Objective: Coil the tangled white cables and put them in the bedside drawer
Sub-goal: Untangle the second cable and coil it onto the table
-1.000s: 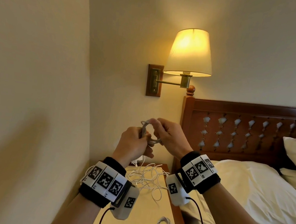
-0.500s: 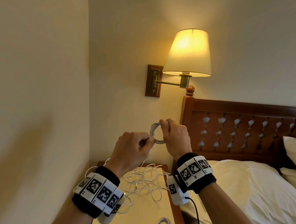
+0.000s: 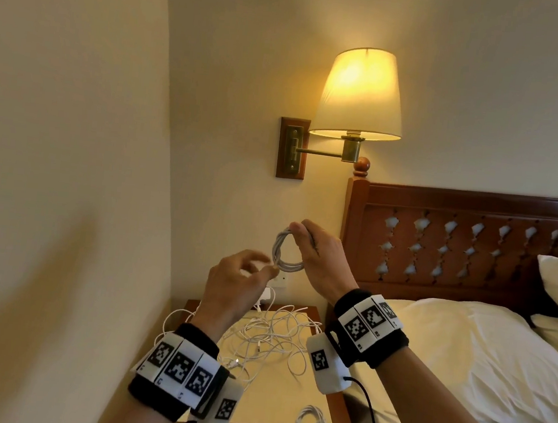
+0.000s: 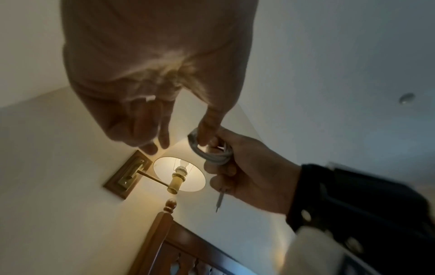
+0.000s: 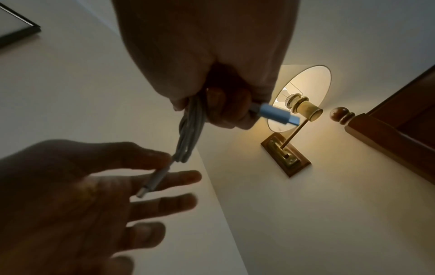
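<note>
My right hand (image 3: pixel 302 234) grips a small round coil of white cable (image 3: pixel 280 252) held up in front of the wall, above the nightstand. One plug (image 5: pixel 275 115) sticks out past its fingers. The other plug end (image 5: pixel 153 182) hangs from the coil's bottom. My left hand (image 3: pixel 261 264) is just left of and below the coil with fingers spread, its thumb tip touching the coil's lower edge. A loose tangle of white cables (image 3: pixel 274 338) lies on the nightstand top (image 3: pixel 271 400). A second small coiled cable (image 3: pixel 310 421) lies at the nightstand's front right. No drawer is visible.
A lit wall lamp (image 3: pixel 360 96) hangs above the hands. The wooden headboard (image 3: pixel 456 243) and a bed with white pillows (image 3: pixel 479 356) are on the right. A plain wall (image 3: pixel 66 189) closes the left side. A charger (image 3: pixel 267 294) sits plugged in behind the nightstand.
My left hand has let go of its grip on the coil and spread its fingers. My right hand now holds the coil alone, a little further right.
</note>
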Demonstrator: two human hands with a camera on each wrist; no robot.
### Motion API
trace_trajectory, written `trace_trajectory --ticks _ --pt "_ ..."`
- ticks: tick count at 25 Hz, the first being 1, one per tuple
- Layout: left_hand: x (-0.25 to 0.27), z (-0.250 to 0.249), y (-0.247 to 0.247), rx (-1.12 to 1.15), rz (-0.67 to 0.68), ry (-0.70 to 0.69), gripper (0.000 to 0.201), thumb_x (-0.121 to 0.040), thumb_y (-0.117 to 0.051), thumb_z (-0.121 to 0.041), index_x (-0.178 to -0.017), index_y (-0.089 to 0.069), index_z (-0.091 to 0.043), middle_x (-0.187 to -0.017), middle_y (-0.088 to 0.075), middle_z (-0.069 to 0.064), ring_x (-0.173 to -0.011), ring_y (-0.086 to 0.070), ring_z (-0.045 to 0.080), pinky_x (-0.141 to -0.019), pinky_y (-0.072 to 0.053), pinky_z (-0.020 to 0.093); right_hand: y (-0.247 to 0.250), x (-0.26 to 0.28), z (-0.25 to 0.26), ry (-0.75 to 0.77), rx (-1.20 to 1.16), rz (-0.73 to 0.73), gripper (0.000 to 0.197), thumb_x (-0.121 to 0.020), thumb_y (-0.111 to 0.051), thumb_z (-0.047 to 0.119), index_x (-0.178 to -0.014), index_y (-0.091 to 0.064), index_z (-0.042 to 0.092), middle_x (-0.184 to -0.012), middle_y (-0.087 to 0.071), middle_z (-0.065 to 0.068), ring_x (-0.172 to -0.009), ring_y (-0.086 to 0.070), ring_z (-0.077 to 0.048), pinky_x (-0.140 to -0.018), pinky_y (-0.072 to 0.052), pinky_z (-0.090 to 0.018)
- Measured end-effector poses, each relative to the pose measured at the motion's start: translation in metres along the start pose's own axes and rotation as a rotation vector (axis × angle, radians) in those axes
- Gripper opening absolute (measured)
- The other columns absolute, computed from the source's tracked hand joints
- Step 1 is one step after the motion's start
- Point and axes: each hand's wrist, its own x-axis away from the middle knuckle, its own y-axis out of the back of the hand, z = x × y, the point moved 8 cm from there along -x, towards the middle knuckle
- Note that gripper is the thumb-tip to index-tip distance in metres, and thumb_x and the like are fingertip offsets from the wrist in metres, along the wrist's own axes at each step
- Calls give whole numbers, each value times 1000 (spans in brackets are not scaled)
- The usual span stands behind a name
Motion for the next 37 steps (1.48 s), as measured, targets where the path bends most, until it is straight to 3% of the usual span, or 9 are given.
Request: trace_trajectory --ticks 2,6,10,15,18,23,27,34,37 --pt "-7 1 -6 199 41 82 17 -86 -65 -19 -99 -72 -26 -76 -67 -8 -60 -54 6 -54 -43 22 -4 3 -1 -19 -60 50 34 -103 -39 37 -82 -54 15 -66 -46 9 -57 -37 -5 -57 -33 -22" --pt "-11 3 -23 598 182 266 19 -89 -55 0 -98 -72 -3 -71 -56 2 -49 -41 8 -39 -31 18 -7 5 -10 -105 -115 117 38 -98 -39 48 -80 -54 18 -68 -50 7 -60 -43 -9 -60 -40 -37" --pt "-16 9 -27 814 225 321 21 -91 -51 8 -96 -70 0 -77 -55 8 -47 -44 10 -42 -41 17 11 6 -28 -151 -29 77 43 -82 -65 55 -86 -64 13 -73 -58 -7 -66 -47 -14 -64 -43 -34" --pt "-13 26 -26 737 165 297 15 -89 -64 -5 -100 -72 2 -77 -60 7 -55 -47 11 -44 -44 18 3 28 -43 -250 -285 151 16 -91 -65 23 -90 -70 8 -70 -64 -3 -63 -56 -12 -64 -48 -26" --pt "-8 37 -20 491 -4 225 15 -82 -75 -17 -89 -76 -4 -70 -70 6 -54 -58 11 -47 -49 22 -3 46 -52 -312 -397 131 20 -95 -60 21 -97 -70 4 -85 -71 -14 -77 -68 -18 -71 -56 -27" --pt "11 83 -44 596 -62 382 10 -80 -77 -11 -83 -76 -2 -66 -71 9 -54 -65 15 -55 -56 24 -9 84 -78 -421 -449 -14 27 -98 -53 24 -111 -71 9 -99 -75 -9 -94 -71 -23 -85 -57 -35" --pt "33 134 -67 622 -48 503 8 -82 -74 -7 -85 -75 1 -64 -70 7 -52 -64 12 -53 -55 20 -8 158 -127 -609 -388 -54 16 -94 -60 20 -106 -70 23 -101 -73 -2 -97 -68 -18 -83 -57 -33" --pt "91 267 -120 489 -79 882 17 -75 -81 -6 -79 -72 8 -65 -69 16 -49 -63 19 -57 -60 28 -45 386 -214 -1046 -240 334 12 -87 -67 8 -89 -74 19 -83 -73 -10 -75 -68 -17 -64 -54 -26" --pt "101 300 -139 452 -91 971 19 -74 -82 -4 -67 -67 5 -57 -68 14 -47 -64 22 -54 -58 26 -48 452 -226 -1117 -184 421 5 -78 -75 19 -83 -76 20 -76 -74 -9 -73 -71 -19 -71 -54 -30"
